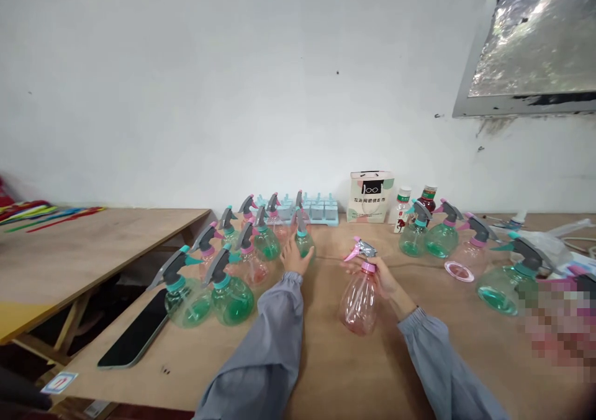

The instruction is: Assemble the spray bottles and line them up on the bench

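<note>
My right hand (382, 278) grips a pink see-through spray bottle (357, 305) by its neck. The bottle has a pink collar and a grey-and-pink trigger head, and leans a little. Whether its base touches the table cannot be made out. Farther off, my left hand (297, 256) reaches around a green see-through spray bottle (305, 244), fingers on its left side and thumb on its right. To the left of that hand stand several more green and pink spray bottles, among them a green spray bottle (233, 301) with green liquid at the front.
A black phone (135, 333) lies at the table's left. Light-blue moulds (325, 210), a paper bag (371, 197) and a white bottle (401, 210) stand by the wall. More spray bottles, including a green spray bottle (505, 286), and a pink ring (459, 271) are at right.
</note>
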Tool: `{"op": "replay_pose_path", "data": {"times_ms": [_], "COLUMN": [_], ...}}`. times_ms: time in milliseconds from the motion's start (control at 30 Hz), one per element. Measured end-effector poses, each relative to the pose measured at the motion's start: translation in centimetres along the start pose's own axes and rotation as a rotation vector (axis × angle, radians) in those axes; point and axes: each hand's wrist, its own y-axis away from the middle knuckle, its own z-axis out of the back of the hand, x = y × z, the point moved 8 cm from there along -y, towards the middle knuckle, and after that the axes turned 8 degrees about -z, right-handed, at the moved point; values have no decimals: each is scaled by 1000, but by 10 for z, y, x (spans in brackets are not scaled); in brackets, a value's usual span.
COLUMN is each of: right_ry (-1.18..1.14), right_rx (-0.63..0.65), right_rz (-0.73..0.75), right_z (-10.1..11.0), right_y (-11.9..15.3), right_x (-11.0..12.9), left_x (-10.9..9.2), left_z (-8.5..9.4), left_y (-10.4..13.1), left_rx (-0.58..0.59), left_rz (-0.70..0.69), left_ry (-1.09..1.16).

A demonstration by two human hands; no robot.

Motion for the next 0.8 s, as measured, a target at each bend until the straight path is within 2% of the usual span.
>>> {"op": "replay_pose_path", "data": {"times_ms": [167,267,433,500,667,800], "right_ry": [57,66,158,177,219,259], "right_rx": [66,71,-109,-142,-81,-144], "right_rz": [-26,16,171,193,176,222], "right_z": [-6,-7,-2,-6,-25,-24], "right_y": [-7,-12,-17,-18,-19,-14], "right_x": [2,5,15,15,11,19], "left_x": [3,7,10,11,11,9], "left_z": [-6,-9,-8,-5,3,14], "left_y": [5,2,5,11,33,53], "left_rx": [16,25,28,16,19,-30], "left_rz": [-71,-115,-191,-206,-263,-277], "left_ry": [15,24,39,37,22,-7]}}
